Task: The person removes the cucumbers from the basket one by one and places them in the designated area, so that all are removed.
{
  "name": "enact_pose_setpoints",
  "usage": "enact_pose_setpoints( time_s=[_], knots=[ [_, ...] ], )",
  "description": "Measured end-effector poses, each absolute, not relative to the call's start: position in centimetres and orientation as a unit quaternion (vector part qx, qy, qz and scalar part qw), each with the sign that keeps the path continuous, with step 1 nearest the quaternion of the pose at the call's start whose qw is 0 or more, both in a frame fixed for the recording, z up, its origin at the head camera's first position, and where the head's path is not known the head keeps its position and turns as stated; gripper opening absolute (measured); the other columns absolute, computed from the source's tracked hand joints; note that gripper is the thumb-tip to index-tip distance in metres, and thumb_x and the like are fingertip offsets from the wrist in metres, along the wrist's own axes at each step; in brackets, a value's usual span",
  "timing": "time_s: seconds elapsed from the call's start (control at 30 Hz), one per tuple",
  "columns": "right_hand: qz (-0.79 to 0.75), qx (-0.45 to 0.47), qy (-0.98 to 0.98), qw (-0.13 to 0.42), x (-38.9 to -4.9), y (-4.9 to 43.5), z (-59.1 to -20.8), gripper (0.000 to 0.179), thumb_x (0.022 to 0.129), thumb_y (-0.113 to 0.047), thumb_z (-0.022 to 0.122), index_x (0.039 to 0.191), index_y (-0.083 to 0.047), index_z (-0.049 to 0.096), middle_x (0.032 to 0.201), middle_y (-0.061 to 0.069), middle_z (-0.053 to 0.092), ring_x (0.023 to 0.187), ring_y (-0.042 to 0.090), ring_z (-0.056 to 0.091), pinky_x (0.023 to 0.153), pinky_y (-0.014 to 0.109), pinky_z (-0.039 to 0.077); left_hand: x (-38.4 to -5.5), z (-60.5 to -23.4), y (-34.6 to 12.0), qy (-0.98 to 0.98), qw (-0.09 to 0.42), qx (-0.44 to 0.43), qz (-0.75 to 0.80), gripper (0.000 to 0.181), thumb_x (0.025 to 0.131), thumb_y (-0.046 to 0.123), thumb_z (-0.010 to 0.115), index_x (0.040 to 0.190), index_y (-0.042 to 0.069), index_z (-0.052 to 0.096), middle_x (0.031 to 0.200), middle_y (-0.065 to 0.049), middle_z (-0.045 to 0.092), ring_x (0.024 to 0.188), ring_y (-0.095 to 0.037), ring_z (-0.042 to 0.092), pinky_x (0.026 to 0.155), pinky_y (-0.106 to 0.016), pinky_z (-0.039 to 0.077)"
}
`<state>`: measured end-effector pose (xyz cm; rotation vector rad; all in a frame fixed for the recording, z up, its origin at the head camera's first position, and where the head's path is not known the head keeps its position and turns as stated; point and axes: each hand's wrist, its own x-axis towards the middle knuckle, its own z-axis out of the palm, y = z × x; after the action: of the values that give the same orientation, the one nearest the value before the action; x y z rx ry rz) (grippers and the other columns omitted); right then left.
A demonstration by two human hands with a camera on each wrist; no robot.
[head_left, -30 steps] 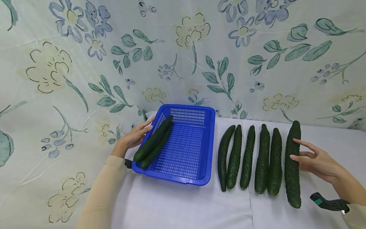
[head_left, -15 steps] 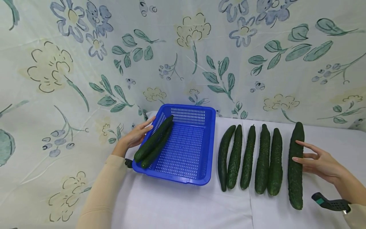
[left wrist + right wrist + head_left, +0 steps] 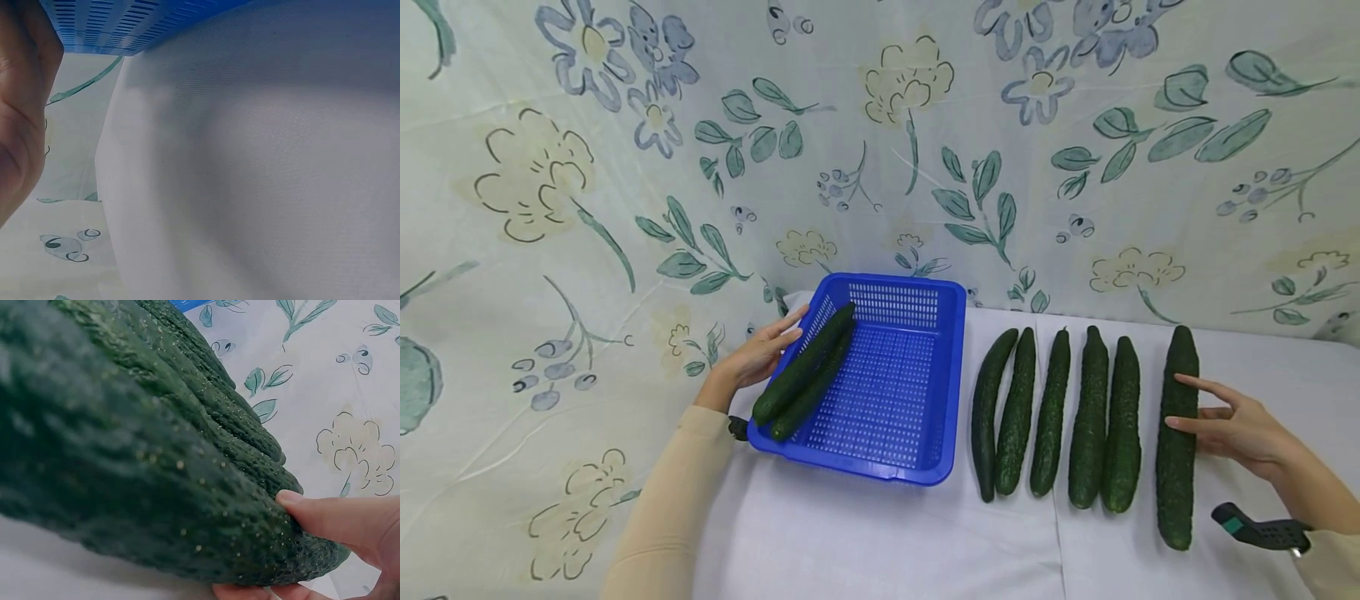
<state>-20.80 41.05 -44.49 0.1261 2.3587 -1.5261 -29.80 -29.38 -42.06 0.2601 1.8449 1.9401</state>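
My right hand (image 3: 1243,427) grips a long dark green cucumber (image 3: 1177,475) at the right end of a row, thumb and index finger across its upper half. In the right wrist view, the thumb lies on this bumpy cucumber (image 3: 156,487) near its far end, with other fingertips under it. Further left in the row lie several more cucumbers (image 3: 1087,433), roughly parallel. My left hand (image 3: 758,354) touches the outer left side of a blue plastic basket (image 3: 943,400), fingertips at the rim. Inside the basket, two cucumbers (image 3: 805,367) lean along the left wall.
A white cloth (image 3: 880,542) covers the table. Behind it hangs a floral curtain (image 3: 880,167), close to the basket's back rim. Dark bands circle both wrists.
My right hand has shifted the rightmost cucumber slightly right and toward me, widening its gap from the row. The left hand and the basket stay in place.
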Motion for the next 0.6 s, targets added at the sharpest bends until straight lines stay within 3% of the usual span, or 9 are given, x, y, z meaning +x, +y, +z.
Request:
enact_pose_setpoints(
  time_s=[0.1, 0.2, 0.37, 0.6],
  knots=[
    [-0.528, 0.045, 0.833, 0.158, -20.8, 40.9, -44.6, 0.079, 0.095, -0.023, 0.071, 0.147, -0.057, 0.023, 0.134, 0.052, 0.023, 0.087, 0.011, 0.059, 0.073, 0.034, 0.058, -29.7, -41.9, -29.3, 0.671, 0.224, 0.091, 0.701, 0.055, 0.109, 0.026, 0.042, 0.160, 0.032, 0.022, 0.145, -0.015, 0.046, 0.104, -0.016, 0.066, 0.081, -0.029, 0.057],
    [-0.521, 0.049, 0.837, 0.156, -20.9, 40.8, -44.7, 0.079, 0.094, -0.025, 0.073, 0.150, -0.052, 0.025, 0.132, 0.051, 0.025, 0.087, 0.014, 0.060, 0.073, 0.035, 0.059, -29.7, -41.9, -29.4, 0.674, 0.223, 0.087, 0.699, 0.055, 0.109, 0.027, 0.043, 0.160, 0.033, 0.023, 0.146, -0.016, 0.045, 0.104, -0.016, 0.066, 0.081, -0.030, 0.057],
    [-0.514, 0.058, 0.841, 0.160, -21.1, 40.5, -44.6, 0.086, 0.092, -0.026, 0.074, 0.160, -0.030, 0.022, 0.136, 0.053, 0.019, 0.089, 0.018, 0.061, 0.074, 0.037, 0.059, -29.7, -42.0, -29.4, 0.675, 0.224, 0.090, 0.698, 0.055, 0.109, 0.026, 0.042, 0.160, 0.033, 0.022, 0.146, -0.016, 0.045, 0.105, -0.017, 0.067, 0.081, -0.030, 0.057],
    [-0.478, 0.063, 0.864, 0.142, -21.3, 39.6, -44.2, 0.090, 0.090, -0.027, 0.077, 0.159, -0.009, 0.021, 0.128, 0.049, 0.027, 0.084, 0.022, 0.057, 0.069, 0.037, 0.059, -29.9, -42.2, -29.5, 0.674, 0.223, 0.088, 0.699, 0.055, 0.109, 0.026, 0.042, 0.160, 0.032, 0.022, 0.142, -0.013, 0.049, 0.103, -0.016, 0.067, 0.081, -0.029, 0.057]
  ],
)
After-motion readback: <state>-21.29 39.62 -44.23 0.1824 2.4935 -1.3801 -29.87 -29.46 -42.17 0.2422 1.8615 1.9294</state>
